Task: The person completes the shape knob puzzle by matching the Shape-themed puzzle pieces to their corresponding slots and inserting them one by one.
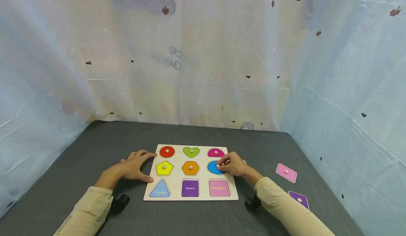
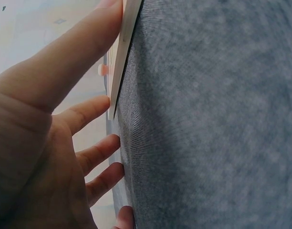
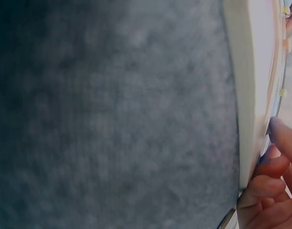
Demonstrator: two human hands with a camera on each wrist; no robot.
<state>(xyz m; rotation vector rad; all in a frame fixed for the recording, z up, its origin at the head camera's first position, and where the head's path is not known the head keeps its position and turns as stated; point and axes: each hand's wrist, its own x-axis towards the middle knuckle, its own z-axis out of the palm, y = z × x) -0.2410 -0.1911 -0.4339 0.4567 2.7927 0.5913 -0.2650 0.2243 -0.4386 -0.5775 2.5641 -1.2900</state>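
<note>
The wooden puzzle board (image 1: 203, 176) lies flat on the grey desk (image 1: 203, 133). The left hand's grip (image 1: 134, 167) is apart, fingers spread, thumb and index finger touching the board's left edge. The right hand's grip (image 1: 234, 164) is pinched on the knob (image 1: 217, 165) of the blue oval (image 1: 213, 169), at the right of the middle row; full seating cannot be determined. The pink rectangle (image 1: 282, 170) and the purple square (image 1: 295, 196) lie right of the board, the latter partly hidden by the right sleeve (image 1: 295, 206).
</note>
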